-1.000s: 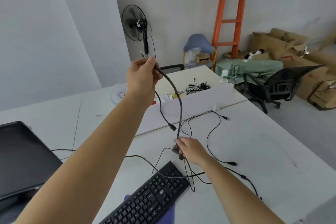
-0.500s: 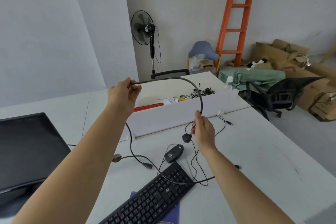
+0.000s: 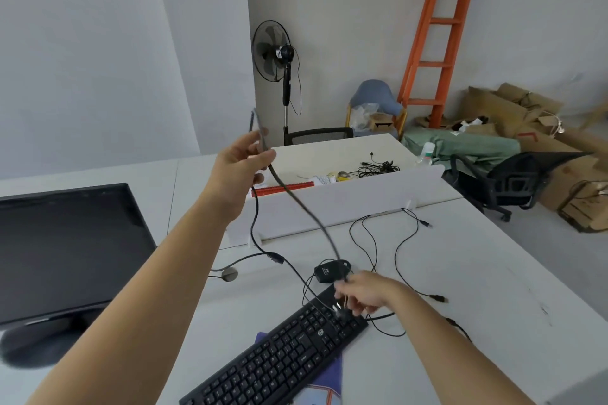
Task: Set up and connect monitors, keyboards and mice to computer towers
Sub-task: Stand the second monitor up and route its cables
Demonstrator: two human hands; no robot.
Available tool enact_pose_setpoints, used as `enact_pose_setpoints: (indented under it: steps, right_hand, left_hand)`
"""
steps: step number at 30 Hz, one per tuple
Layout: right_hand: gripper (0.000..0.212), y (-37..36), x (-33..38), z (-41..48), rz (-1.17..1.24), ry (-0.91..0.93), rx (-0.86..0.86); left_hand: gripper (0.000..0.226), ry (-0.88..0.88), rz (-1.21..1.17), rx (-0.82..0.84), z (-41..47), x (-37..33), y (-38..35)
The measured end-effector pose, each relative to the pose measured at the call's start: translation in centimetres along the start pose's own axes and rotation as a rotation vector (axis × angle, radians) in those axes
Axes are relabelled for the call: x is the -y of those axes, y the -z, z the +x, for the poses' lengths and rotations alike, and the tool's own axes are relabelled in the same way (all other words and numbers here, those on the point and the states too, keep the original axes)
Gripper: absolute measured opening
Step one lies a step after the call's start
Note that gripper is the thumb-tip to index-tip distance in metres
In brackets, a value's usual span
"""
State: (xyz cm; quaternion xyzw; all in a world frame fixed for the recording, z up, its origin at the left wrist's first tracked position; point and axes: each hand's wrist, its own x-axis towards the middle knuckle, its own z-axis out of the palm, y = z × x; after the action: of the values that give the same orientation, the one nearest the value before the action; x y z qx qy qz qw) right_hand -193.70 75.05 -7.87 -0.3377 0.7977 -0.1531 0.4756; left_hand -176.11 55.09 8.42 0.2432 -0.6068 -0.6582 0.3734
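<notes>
White desk (image 3: 477,273), ladder (image 3: 437,33) behind; our left hand (image 3: 237,171) grips cable (image 3: 306,210) up high, right hand (image 3: 368,293) pinches it over keyboard (image 3: 279,358).

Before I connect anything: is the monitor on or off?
Off, it seems: the monitor screen is fully dark, showing no image.

Right hand (image 3: 368,293) at 5 o'clock is all motion blur, can't tell whether it's gripping the cable (image 3: 306,210). Monitor (image 3: 65,250) runs off the 9 o'clock edge, keyboard (image 3: 279,358) off at 6 o'clock.
</notes>
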Motion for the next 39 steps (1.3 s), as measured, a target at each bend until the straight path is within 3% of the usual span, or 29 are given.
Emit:
enact_pose_setpoints:
  steps: [4,7,10,13,15,18,21,23,26,30,32,35,39]
  right_hand:
    - [0.026,-3.9,-0.7,0.3,0.024,-0.081,0.142]
    - [0.035,-5.3,-0.1,0.2,0.111,-0.054,0.044]
    - [0.028,-5.1,1.7,-1.3,0.704,0.051,-0.181]
    - [0.041,-4.3,3.8,-3.1,1.371,0.272,-0.123]
    - [0.045,-4.0,5.0,-3.9,1.595,0.369,-0.092]
    - [0.039,-3.5,6.4,-4.3,1.724,0.373,-0.146]
    - [0.045,-3.5,7.2,-5.1,1.645,0.260,-0.206]
    - [0.036,-3.7,7.3,-5.6,1.553,0.216,-0.236]
    - [0.016,-4.5,7.0,-7.0,1.503,0.299,-0.226]
    - [0.016,-4.8,5.8,-9.6,1.581,0.416,-0.118]
    - [0.021,-5.2,4.7,-10.3,1.556,0.370,-0.073]
    - [0.041,-6.5,2.7,-9.7,1.188,0.122,-0.084]
    - [0.043,-9.5,-0.8,-8.4,0.585,-0.034,0.209]
  left_hand:
    - [0.043,-0.063,0.134,0.244,-1.6,0.8,1.5]
    - [0.045,-0.151,0.303,0.432,-2.5,-0.1,3.1]
    - [0.045,-0.244,0.629,0.529,-3.5,-1.3,3.8]
    - [0.039,-0.263,0.913,0.609,-4.7,-1.1,4.0]
    - [0.038,-0.249,1.004,0.597,-5.5,-0.3,4.2]
    - [0.038,-0.204,1.037,0.524,-6.6,0.8,5.3]
    - [0.037,-0.125,1.095,0.507,-8.3,2.1,6.4]
    - [0.040,-0.074,1.123,0.479,-9.5,3.1,6.9]
    - [0.044,-0.005,1.141,0.316,-11.3,4.5,7.3]
    - [0.032,0.030,1.149,0.074,-14.8,6.4,7.2]
    - [0.025,-0.004,1.163,-0.052,-17.2,7.2,6.5]
    - [0.023,-0.190,1.184,-0.158,-20.7,8.1,5.7]
    - [0.024,-0.514,1.254,-0.051,-24.4,7.1,2.8]
